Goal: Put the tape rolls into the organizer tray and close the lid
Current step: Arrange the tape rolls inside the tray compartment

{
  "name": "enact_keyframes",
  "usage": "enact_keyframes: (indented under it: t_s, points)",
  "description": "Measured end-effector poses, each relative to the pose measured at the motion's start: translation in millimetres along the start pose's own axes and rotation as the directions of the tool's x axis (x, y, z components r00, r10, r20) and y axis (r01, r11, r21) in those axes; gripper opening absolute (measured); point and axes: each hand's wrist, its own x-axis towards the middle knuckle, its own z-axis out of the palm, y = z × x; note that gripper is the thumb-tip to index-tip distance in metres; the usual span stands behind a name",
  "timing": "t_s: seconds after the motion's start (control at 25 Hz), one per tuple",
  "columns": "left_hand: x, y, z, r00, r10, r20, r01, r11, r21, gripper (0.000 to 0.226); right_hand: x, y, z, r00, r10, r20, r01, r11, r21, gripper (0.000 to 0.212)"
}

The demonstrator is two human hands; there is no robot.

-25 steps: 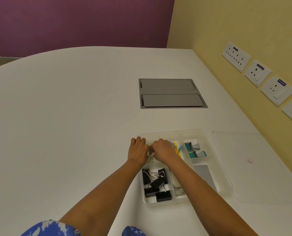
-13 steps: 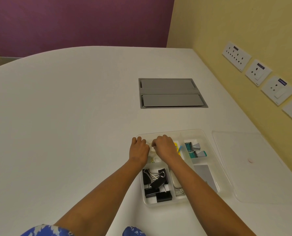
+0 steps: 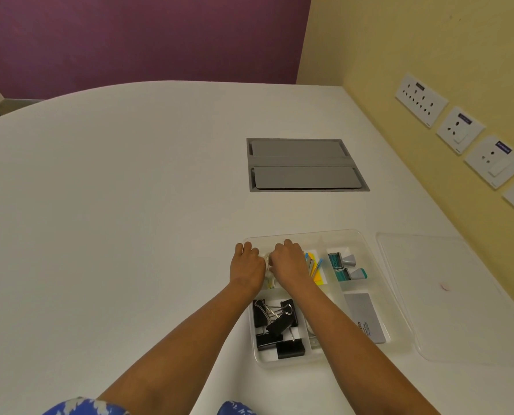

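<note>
On the white table (image 3: pixel 130 205), the organizer tray (image 3: pixel 366 238) holds binder clips (image 3: pixel 276 323); both hands (image 3: pixel 269 263) curl together over what may be tape rolls (image 3: pixel 270 275).

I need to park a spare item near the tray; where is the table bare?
Bare table lies left of the organizer tray, and between the tray and the grey floor-box panel. The lid fills the right side up to the wall. Both hands crowd the tray's far-left compartment.

black binder clips (image 3: pixel 276 324), yellow sticky notes (image 3: pixel 318 275), purple wall (image 3: pixel 130 37), blue-and-white patterned sleeve (image 3: pixel 82 408)
</note>
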Motion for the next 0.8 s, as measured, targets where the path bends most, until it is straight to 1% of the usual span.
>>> enact_keyframes:
  t_s: [0.16, 0.28, 0.36, 0.44, 0.64, 0.8]
  points:
    - [-0.5, -0.2, -0.4, 1.000, 0.000, -0.001, 0.000, 1.000, -0.019, 0.023, -1.3, 0.0, -1.3, 1.000, 0.000, -0.005, 0.000, 1.000, 0.017, 0.026]
    - [0.1, -1.0, -3.0, 0.999, -0.020, -0.033, 0.018, 0.997, -0.074, 0.021, -2.2, 0.1, -3.2, 0.999, 0.008, -0.031, -0.006, 0.998, 0.062, 0.033]
    - [2.2, -2.0, -3.8, 0.997, -0.033, -0.069, 0.025, 0.992, -0.121, 0.024, -1.8, 0.0, -5.2, 0.999, 0.003, -0.043, 0.000, 0.998, 0.058, 0.036]
    - [5.8, -3.2, -4.9, 0.997, -0.030, -0.071, 0.020, 0.990, -0.139, 0.030, -0.4, -0.5, -7.4, 0.999, -0.004, -0.039, 0.005, 1.000, 0.026, 0.034]
    - [14.7, -6.6, -7.1, 1.000, 0.003, -0.002, -0.003, 0.998, -0.055, 0.032, 1.9, -0.8, -10.5, 1.000, -0.002, -0.005, 0.002, 0.998, -0.065, 0.028]
    - [17.8, -8.6, -8.3, 1.000, 0.030, 0.000, -0.030, 0.999, -0.035, 0.036, 4.5, -2.3, -11.0, 1.000, 0.000, 0.020, 0.002, 0.994, -0.105, 0.030]
